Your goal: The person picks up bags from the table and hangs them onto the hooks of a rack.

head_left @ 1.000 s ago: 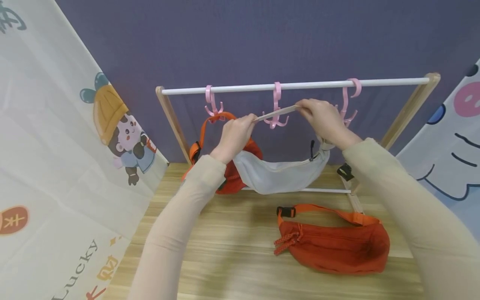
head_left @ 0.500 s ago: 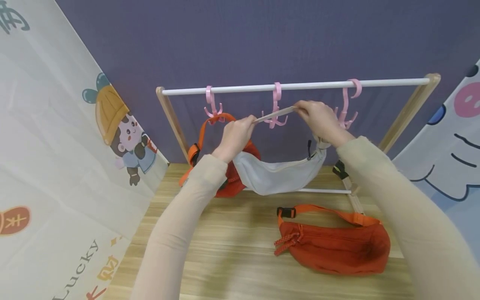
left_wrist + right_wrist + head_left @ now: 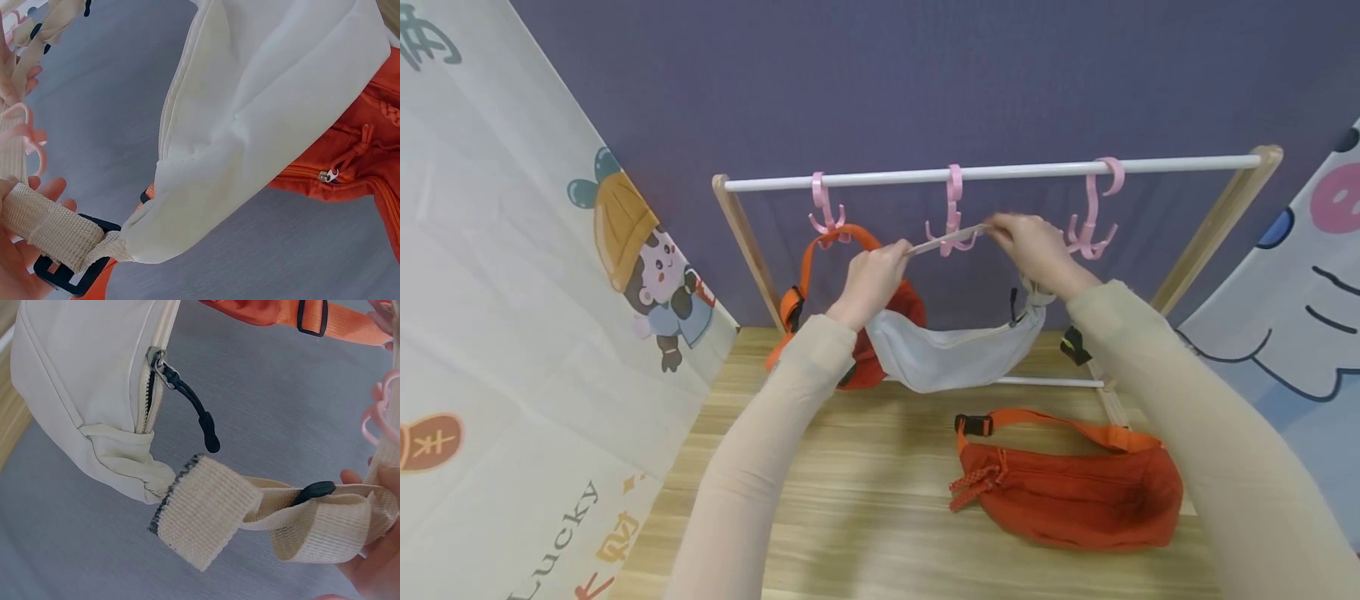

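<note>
A white waist bag [image 3: 951,358] hangs by its cream strap [image 3: 949,239] from both hands. The left hand [image 3: 872,279] pinches the strap on one side, and the right hand [image 3: 1033,250] pinches it on the other. Between them the strap runs taut, overlapping the middle pink hook [image 3: 953,218] in the head view. By the left palm, the left wrist view shows a black buckle [image 3: 94,269]. Looped webbing [image 3: 325,525] gathers at the right fingers, near a loose strap end [image 3: 209,512]. A dark zipper pull [image 3: 209,431] dangles from the bag.
A white rail [image 3: 887,177] on wooden posts carries pink hooks, including a left one [image 3: 827,212] and a right one [image 3: 1092,225]. An orange-red waist bag [image 3: 898,333] hangs at the left hook, behind the left hand. Another red waist bag [image 3: 1075,492] lies on the wooden table [image 3: 850,517].
The right hand has come down and slightly left, and the strap has dipped with it. The white bag's right end has shifted a little left. The left hand is lowered slightly.
</note>
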Tool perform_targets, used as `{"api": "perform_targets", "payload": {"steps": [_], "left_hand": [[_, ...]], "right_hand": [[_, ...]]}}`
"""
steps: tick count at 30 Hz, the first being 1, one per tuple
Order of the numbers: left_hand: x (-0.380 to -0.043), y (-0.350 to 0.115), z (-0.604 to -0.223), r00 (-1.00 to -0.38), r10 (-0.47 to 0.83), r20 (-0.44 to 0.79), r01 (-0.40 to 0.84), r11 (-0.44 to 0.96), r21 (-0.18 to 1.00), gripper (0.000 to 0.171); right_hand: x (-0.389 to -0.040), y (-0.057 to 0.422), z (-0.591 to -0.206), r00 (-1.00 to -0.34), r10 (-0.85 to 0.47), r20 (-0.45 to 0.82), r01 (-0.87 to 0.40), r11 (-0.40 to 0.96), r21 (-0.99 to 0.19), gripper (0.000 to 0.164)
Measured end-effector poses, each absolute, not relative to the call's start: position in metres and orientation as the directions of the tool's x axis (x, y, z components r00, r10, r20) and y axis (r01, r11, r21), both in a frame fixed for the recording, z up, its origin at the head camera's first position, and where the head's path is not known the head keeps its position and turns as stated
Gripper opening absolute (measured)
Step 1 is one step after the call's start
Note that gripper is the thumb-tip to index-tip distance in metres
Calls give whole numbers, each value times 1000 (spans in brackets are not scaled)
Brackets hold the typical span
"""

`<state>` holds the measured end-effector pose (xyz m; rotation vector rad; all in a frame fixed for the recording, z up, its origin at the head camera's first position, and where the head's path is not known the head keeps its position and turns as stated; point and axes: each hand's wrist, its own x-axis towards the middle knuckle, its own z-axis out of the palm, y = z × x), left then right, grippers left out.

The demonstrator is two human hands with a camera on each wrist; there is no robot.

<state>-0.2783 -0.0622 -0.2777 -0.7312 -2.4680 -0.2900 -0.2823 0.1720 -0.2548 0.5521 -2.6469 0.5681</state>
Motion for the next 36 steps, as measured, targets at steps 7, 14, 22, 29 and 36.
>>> {"api": "perform_targets", "payload": {"steps": [7, 14, 22, 29, 36], "left_hand": [[-279, -62, -281, -713, 438, 548, 555, 830, 58, 17], [-279, -61, -281, -716, 438, 544, 553, 831, 60, 17], [-277, -61, -281, -728, 428, 535, 552, 830, 88, 18], [-275, -60, -286, -755, 424, 500, 558, 816, 152, 16], [-277, -57, -295, -779, 401, 481, 550, 806, 219, 16]], "right_hand": [[-280, 173, -257, -852, -306, 424, -455, 833, -314, 25], [-281, 173, -260, -847, -313, 430, -462, 834, -302, 24], [-279, 173, -264, -841, -313, 441, -470, 827, -310, 23], [-276, 172, -272, -850, -302, 433, -463, 820, -337, 23], [-273, 169, -278, -867, -290, 405, -444, 817, -367, 23]]}}
